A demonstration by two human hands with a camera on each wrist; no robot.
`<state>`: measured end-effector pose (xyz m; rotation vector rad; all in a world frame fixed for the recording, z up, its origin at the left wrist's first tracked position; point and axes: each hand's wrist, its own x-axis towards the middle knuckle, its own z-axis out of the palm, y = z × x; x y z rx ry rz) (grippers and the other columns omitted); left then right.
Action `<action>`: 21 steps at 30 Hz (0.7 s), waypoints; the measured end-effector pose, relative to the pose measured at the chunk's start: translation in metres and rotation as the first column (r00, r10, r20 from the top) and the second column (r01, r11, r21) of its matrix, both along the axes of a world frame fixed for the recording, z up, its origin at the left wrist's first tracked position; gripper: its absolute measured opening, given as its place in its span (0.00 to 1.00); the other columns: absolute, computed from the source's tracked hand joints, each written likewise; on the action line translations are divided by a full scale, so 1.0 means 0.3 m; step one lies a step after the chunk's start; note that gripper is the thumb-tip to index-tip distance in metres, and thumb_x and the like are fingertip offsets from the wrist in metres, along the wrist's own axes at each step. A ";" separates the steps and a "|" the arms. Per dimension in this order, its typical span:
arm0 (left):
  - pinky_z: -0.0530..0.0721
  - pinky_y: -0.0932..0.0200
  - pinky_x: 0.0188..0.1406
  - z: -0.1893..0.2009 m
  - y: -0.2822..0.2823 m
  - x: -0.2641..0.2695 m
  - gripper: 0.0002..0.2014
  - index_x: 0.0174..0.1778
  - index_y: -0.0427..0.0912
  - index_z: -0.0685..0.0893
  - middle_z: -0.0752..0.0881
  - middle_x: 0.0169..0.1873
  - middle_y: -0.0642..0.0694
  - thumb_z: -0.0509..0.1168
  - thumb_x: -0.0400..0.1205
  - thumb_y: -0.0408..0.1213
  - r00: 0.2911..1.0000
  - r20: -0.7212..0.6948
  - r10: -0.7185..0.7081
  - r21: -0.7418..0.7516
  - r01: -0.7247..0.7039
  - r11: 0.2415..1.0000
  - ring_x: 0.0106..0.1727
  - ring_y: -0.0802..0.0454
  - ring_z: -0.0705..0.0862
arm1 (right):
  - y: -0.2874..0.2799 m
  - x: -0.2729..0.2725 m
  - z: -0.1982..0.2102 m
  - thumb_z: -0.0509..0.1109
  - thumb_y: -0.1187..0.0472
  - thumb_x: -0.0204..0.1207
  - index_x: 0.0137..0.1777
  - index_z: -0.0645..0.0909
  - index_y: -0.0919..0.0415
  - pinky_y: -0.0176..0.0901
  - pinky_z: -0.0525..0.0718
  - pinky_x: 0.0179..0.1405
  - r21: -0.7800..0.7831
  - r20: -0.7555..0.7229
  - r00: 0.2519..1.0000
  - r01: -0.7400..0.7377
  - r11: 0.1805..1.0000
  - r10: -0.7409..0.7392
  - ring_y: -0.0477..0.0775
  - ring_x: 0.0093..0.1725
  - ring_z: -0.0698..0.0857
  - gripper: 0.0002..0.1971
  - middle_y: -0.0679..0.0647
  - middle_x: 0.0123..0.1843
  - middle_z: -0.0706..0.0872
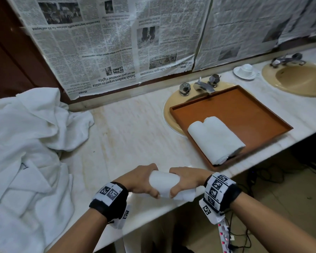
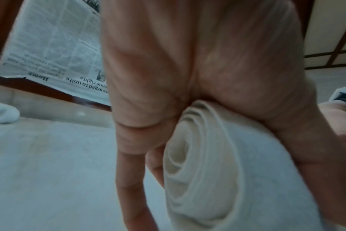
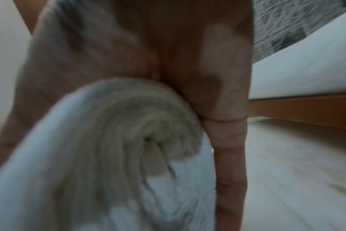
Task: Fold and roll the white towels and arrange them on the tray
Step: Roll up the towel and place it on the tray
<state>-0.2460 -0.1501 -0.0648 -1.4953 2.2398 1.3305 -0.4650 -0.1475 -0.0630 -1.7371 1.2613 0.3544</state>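
A rolled white towel (image 1: pixel 163 181) lies near the front edge of the marble counter. My left hand (image 1: pixel 144 179) grips its left end and my right hand (image 1: pixel 185 181) grips its right end, fingers over the top and thumbs toward me. The left wrist view shows the roll's spiral end (image 2: pixel 190 171) under my palm; the right wrist view shows the other spiral end (image 3: pixel 136 137). An orange-brown tray (image 1: pixel 244 108) sits over the left sink and holds two rolled white towels (image 1: pixel 215 138) side by side.
A heap of loose white towels (image 1: pixel 26 152) covers the counter's left side. A faucet (image 1: pixel 202 85) stands behind the tray. A white cup on a saucer (image 1: pixel 245 70) and a second sink (image 1: pixel 299 77) lie far right. Newspaper (image 1: pixel 117 42) covers the wall.
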 end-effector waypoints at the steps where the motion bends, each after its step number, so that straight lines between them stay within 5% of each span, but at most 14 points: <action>1: 0.83 0.58 0.48 0.017 -0.008 -0.008 0.36 0.64 0.55 0.75 0.82 0.57 0.53 0.84 0.63 0.53 0.999 -0.031 -0.010 -0.010 0.010 1.000 0.55 0.53 0.82 | 0.007 -0.017 0.009 0.79 0.36 0.58 0.61 0.72 0.47 0.44 0.80 0.48 -0.005 0.021 0.999 0.039 0.999 -0.039 0.51 0.54 0.81 0.33 0.45 0.54 0.81; 5: 0.78 0.63 0.55 0.106 -0.077 -0.040 0.31 0.65 0.61 0.81 0.83 0.59 0.60 0.82 0.67 0.59 0.985 -0.175 -0.009 -0.088 -0.007 0.996 0.59 0.61 0.81 | 0.031 -0.098 0.071 0.80 0.39 0.63 0.67 0.72 0.42 0.44 0.80 0.54 -0.060 0.180 0.962 0.217 0.974 -0.203 0.47 0.57 0.81 0.33 0.42 0.57 0.81; 9: 0.81 0.62 0.57 0.182 -0.160 -0.129 0.24 0.58 0.64 0.84 0.85 0.56 0.64 0.79 0.68 0.64 0.949 -0.299 0.101 -0.090 -0.134 0.987 0.57 0.65 0.82 | 0.033 -0.210 0.145 0.81 0.44 0.69 0.70 0.77 0.37 0.44 0.82 0.63 -0.080 0.402 0.849 0.407 0.910 -0.344 0.39 0.59 0.83 0.29 0.38 0.60 0.85; 16: 0.85 0.59 0.57 0.252 -0.249 -0.428 0.18 0.57 0.60 0.86 0.87 0.56 0.63 0.77 0.73 0.59 0.859 -0.475 0.190 -0.094 -0.264 0.960 0.57 0.64 0.84 | -0.023 -0.500 0.232 0.80 0.47 0.71 0.63 0.86 0.45 0.54 0.86 0.62 -0.096 0.535 0.728 0.557 0.825 -0.430 0.45 0.58 0.87 0.20 0.45 0.56 0.90; 21: 0.83 0.61 0.57 0.258 -0.322 -0.675 0.14 0.57 0.60 0.86 0.86 0.55 0.64 0.73 0.78 0.58 0.833 -0.521 0.186 -0.147 -0.303 0.942 0.57 0.65 0.83 | -0.085 -0.740 0.239 0.81 0.56 0.72 0.63 0.88 0.50 0.44 0.86 0.55 -0.052 0.606 0.646 0.615 0.787 -0.465 0.53 0.57 0.88 0.18 0.53 0.56 0.90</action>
